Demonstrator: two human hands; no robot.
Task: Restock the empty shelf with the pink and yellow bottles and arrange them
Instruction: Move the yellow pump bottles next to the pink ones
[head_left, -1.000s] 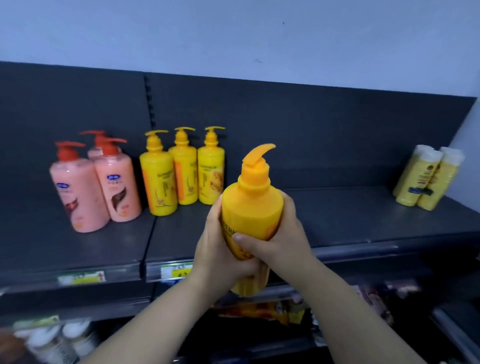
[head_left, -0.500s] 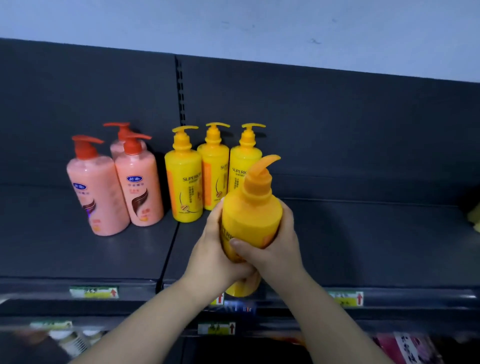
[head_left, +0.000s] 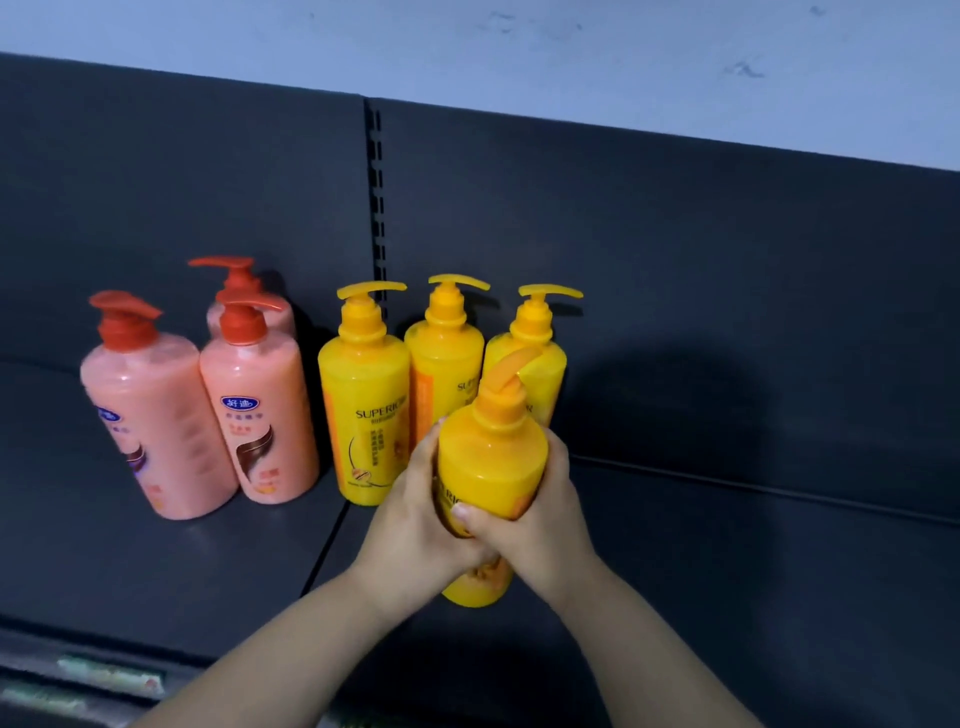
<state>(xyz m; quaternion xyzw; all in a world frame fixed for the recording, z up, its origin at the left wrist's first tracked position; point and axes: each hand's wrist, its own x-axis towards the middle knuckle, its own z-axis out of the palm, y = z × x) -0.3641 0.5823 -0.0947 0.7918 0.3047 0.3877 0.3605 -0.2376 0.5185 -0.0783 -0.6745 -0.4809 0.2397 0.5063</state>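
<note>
**Q:** What is held, and how?

**A:** One yellow pump bottle (head_left: 493, 467) is gripped by both hands. The left hand (head_left: 415, 519) is wrapped round its left side. The right hand (head_left: 540, 525) is wrapped round its right side, with the thumb laid across the front. Neither hand is free.

**Q:** Where is it placed?

**A:** It is held low over the dark shelf (head_left: 727, 597), just in front of the three yellow bottles (head_left: 444, 374) already stood in a row. The rightmost of these is partly hidden by it. It is kept upright, with the spout pointed away. Whether the base has been set down cannot be told.

**Q:** Why two hands?

**A:** The bottle is broad and looks full. A hold from both sides is judged to keep it plumb, so that it can be eased into line without the neighbours being knocked.

**Q:** And the grouping?

**A:** Three pink bottles (head_left: 260, 426) with red pumps are stood to the left, two in front and one behind. The yellows are set just beside them. The colours are kept apart, and a front yellow row appears to be started. The task is judged partly done.
</note>
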